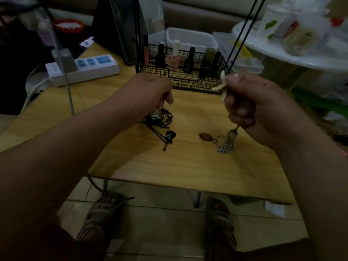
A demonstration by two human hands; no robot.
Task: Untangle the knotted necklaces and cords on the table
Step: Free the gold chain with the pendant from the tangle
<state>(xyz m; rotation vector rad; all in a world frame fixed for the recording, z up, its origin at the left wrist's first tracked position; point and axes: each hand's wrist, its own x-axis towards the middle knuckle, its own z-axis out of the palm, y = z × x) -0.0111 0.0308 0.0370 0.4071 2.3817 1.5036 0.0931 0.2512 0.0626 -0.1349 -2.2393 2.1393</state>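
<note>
A dark tangle of cords and metal pendants [159,119] lies on the wooden table [188,166], with a black pendant [170,135] trailing toward me. My left hand [150,93] pinches a thin reddish cord rising from that tangle. My right hand [250,102] grips a necklace with pale tooth-shaped pieces [222,85] sticking out above the fist. Below the fist hangs a silver chain [225,146] that pools on the table beside a brown oval bead [205,136]. Two black cords [243,32] run up and away from my right hand.
A black wire basket [188,80] with several nail polish bottles stands at the table's back. A white power strip [82,69] lies at the back left. Clear plastic boxes [190,37] sit behind the basket, a white round table [301,59] to the right. My sandalled feet are below.
</note>
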